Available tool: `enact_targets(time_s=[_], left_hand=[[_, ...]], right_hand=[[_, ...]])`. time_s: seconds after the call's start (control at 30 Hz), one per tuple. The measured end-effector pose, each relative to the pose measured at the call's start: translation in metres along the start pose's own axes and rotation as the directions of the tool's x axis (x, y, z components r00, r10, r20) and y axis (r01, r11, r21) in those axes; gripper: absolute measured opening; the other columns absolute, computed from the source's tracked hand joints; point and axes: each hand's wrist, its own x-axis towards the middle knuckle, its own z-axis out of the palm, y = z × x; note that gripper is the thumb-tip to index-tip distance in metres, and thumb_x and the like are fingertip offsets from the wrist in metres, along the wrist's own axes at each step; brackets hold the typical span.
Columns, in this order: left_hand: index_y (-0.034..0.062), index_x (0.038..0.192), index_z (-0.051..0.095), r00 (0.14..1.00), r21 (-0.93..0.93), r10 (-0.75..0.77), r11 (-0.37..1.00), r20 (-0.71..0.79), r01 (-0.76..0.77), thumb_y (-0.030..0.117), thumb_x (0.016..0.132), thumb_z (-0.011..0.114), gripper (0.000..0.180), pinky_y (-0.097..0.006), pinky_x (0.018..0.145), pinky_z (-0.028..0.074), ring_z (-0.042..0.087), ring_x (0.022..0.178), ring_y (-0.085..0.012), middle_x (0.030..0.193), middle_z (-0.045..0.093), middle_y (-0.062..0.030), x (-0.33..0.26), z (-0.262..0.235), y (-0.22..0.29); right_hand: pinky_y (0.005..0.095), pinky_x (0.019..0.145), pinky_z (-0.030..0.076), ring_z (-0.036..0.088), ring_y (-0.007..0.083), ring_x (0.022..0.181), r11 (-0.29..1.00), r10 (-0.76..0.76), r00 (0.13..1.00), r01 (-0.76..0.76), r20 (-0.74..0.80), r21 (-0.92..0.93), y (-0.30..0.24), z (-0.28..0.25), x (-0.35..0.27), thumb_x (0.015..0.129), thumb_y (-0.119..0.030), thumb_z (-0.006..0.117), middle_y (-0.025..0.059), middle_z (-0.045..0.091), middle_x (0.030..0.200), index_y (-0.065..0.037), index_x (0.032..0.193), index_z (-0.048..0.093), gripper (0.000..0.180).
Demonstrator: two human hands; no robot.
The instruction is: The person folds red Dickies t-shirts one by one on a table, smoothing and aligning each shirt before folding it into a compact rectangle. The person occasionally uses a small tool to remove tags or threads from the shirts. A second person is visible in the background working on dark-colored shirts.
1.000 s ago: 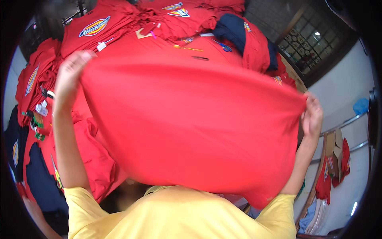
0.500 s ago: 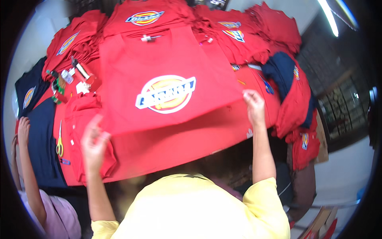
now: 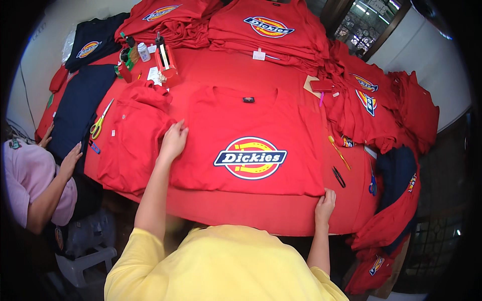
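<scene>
A red T-shirt [image 3: 296, 125] lies spread on the red-covered table, collar away from me, with a blue, yellow and white printed emblem near its lower edge. My right hand [image 3: 325, 200] pinches its near right corner. On the other side, my left hand [image 3: 174, 140] has its fingers closed at the shirt's left edge, higher up; the fingertips are partly hidden. A loosely folded red garment [image 3: 135, 138] lies just left of that hand.
Stacks of red shirts [image 3: 301, 37] line the far side and right. Yellow-handled scissors [image 3: 98, 125], a tape dispenser [image 3: 165, 62], black tweezers [image 3: 338, 176] and a yellow toothbrush-like tool [image 3: 340, 153] lie about. At left, a co-worker's hands [image 3: 73, 158] rest by navy cloth [image 3: 85, 108].
The shirt, held up in the air before, now lies flat on the table. My left hand has met its left edge; my right hand keeps hold of the corner, lower now. The view has shifted.
</scene>
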Motion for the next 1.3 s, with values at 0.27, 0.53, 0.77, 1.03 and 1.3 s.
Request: enact_targets(time_s=[0.27, 0.53, 0.77, 1.03, 1.3], left_hand=[[0.001, 0.107, 0.063, 0.967, 0.067, -0.021, 0.997, -0.252, 0.039, 0.019, 0.087, 0.063, 0.027, -0.043, 0.083, 0.049, 0.062, 0.095, -0.0347, 0.098, 0.065, -0.0172, 0.124, 0.031, 0.046], [0.0066, 0.111, 0.064, 0.401, -0.476, 0.693, 0.711, 0.599, -0.517, 0.024, 0.088, 0.063, 0.029, -0.04, 0.09, 0.047, 0.06, 0.102, -0.0295, 0.105, 0.062, -0.0118, -0.019, 0.031, 0.183], [0.0071, 0.097, 0.069, 0.692, -0.717, 0.715, 0.433, -0.096, -0.546, 0.01, 0.083, 0.068, 0.014, -0.038, 0.077, 0.054, 0.068, 0.077, -0.0217, 0.095, 0.071, -0.0052, -0.021, -0.1, 0.194], [0.0073, 0.113, 0.066, 0.436, -0.677, 0.557, -0.353, -0.707, -0.646, -0.007, 0.083, 0.055, 0.035, -0.032, 0.096, 0.046, 0.065, 0.105, -0.012, 0.113, 0.068, -0.0025, -0.073, -0.212, 0.205], [0.0026, 0.099, 0.066, 0.791, -0.179, 0.518, 0.788, -0.326, -0.59, 0.001, 0.083, 0.062, 0.017, -0.033, 0.077, 0.052, 0.065, 0.086, -0.0195, 0.096, 0.066, -0.0105, -0.017, -0.136, 0.152]], right_hand=[[0.0447, 0.064, 0.048, 0.064, 0.0356, 0.068, 0.969, 0.229, 0.802, -0.134, 0.552, -0.208, 0.01, -0.105, -0.016, 0.08, -0.015, 0.063, 0.0161, 0.064, 0.066, 0.0, 0.08, 0.063, 0.015], [0.0416, 0.073, 0.05, 0.064, 0.0358, 0.083, 0.933, 0.351, 0.867, -0.293, 0.354, -0.209, -0.043, -0.109, 0.01, 0.082, -0.017, 0.068, 0.0182, 0.066, 0.086, -0.002, 0.091, 0.067, 0.018], [0.0352, 0.068, 0.047, 0.061, 0.029, 0.076, 0.934, -0.161, 0.904, 0.01, 0.396, 0.358, -0.167, -0.004, 0.108, 0.088, -0.007, 0.059, 0.0147, 0.063, 0.086, 0.0, 0.096, 0.067, 0.013], [0.0409, 0.09, 0.045, 0.055, 0.0348, 0.104, 0.714, -0.562, 0.795, 0.329, 0.227, 0.618, -0.319, 0.201, 0.227, 0.091, -0.006, 0.051, 0.0174, 0.061, 0.105, 0.0, 0.106, 0.065, 0.021], [0.0341, 0.077, 0.048, 0.06, 0.0231, 0.081, 0.773, -0.363, 0.825, 0.007, 0.433, 0.635, -0.372, 0.292, 0.265, 0.082, -0.012, 0.069, 0.0115, 0.064, 0.087, -0.002, 0.094, 0.065, 0.016]])
